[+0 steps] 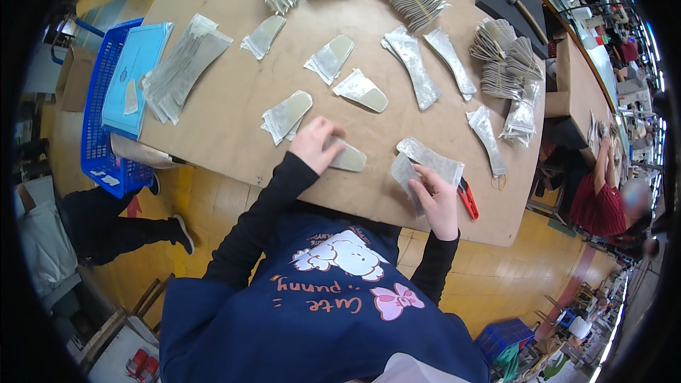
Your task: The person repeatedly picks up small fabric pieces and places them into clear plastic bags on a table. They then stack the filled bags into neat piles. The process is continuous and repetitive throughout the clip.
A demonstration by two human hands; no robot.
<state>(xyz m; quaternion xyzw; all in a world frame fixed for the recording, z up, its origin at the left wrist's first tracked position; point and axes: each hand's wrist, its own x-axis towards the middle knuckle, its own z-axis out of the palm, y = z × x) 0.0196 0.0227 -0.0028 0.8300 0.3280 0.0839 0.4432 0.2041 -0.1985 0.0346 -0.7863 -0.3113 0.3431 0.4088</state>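
Observation:
My left hand (316,143) is curled over the near end of a grey, tongue-shaped cut piece (350,159) lying on the table; the hand hides the piece's left part. Pinched between the thumb and fingers of my right hand (435,197) is a thin, pale grey curved piece (403,172), tilted up off the table. Just behind it lies a wider curved grey piece (434,160). Red-handled snips or a cutter (468,199) rest beside my right hand. Small stacks of rounded pieces (286,115) (360,91) lie beyond my left hand.
Rubber-banded bundles (418,7) line the far side, more (505,60) at the right. Long curved pieces (415,69) lie right of centre, a fanned stack (186,67) at left. A hammer (528,18) sits on a black mat. A blue basket (96,124) flanks the table; other people are nearby.

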